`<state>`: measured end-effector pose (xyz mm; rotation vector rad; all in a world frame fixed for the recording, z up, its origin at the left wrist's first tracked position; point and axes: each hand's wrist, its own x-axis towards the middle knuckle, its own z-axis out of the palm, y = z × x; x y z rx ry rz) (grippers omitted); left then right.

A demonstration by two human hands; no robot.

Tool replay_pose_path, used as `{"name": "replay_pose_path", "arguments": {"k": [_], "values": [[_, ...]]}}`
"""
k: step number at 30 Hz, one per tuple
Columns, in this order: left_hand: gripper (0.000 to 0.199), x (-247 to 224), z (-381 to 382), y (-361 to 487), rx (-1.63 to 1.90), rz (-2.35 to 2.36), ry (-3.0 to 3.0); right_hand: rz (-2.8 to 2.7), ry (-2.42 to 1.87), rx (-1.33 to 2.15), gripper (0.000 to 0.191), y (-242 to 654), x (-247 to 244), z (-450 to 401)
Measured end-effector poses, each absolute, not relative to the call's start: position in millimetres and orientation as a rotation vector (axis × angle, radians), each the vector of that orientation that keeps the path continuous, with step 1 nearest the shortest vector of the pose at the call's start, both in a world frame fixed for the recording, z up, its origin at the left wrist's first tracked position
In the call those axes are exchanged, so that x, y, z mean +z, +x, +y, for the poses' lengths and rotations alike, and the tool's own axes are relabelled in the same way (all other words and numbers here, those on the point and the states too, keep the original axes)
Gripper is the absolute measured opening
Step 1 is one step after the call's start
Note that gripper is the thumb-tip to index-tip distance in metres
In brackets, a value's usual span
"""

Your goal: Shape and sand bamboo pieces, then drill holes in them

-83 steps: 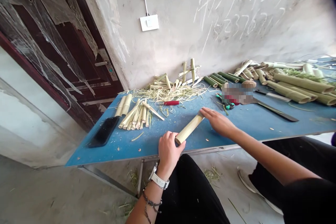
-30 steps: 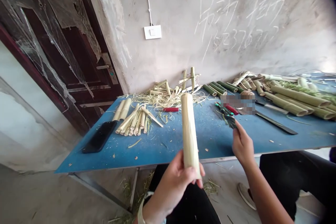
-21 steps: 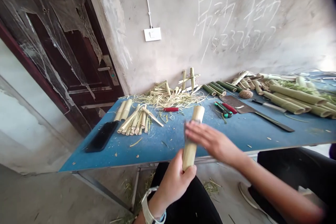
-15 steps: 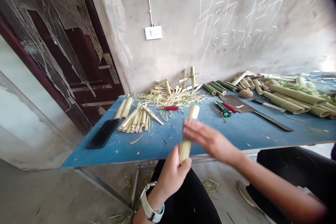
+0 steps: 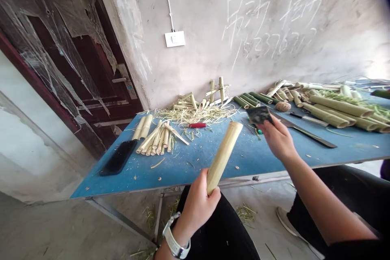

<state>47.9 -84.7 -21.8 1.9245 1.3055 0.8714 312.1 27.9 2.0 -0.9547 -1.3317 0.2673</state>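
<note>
My left hand (image 5: 199, 195) is wrapped round the lower end of a peeled bamboo tube (image 5: 224, 156), which tilts up and to the right in front of the table edge. My right hand (image 5: 278, 136) is away from the tube, over the table, and pinches a dark flat sheet of sandpaper (image 5: 258, 115). Behind that sheet, a cutter with green parts (image 5: 260, 131) is mostly hidden. A broad-bladed knife (image 5: 313, 136) lies beyond my right hand, its blade partly covered.
On the blue table (image 5: 106, 183) lie a black phone (image 5: 118, 157), bundled bamboo pieces (image 5: 157, 140), a red-handled tool (image 5: 197, 125) and shavings (image 5: 189, 115). Bamboo tubes (image 5: 341, 109) and a white-bladed knife (image 5: 310, 120) are at right. Another person's dark-clothed leg (image 5: 338, 195) is close by.
My right hand has left the bamboo tube and moved right and up with the sandpaper, now plainly visible. In my left hand the tube leans further right.
</note>
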Motion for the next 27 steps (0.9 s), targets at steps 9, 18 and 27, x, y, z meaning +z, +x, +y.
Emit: {"name": "replay_pose_path", "arguments": {"k": [9, 18, 27], "values": [[0.032, -20, -76, 43, 0.982, 1.290, 1.863, -1.267, -0.670, 0.866, 0.029, 268, 6, -1], [0.038, -18, -58, 48, 0.974, 1.200, 1.770, -1.179, -0.657, 0.853, 0.026, 262, -4, 7], [0.036, -19, -65, 58, 0.742, 0.726, 1.237, -2.217, -0.726, -0.563, 0.053, 248, -2, -35]]}}
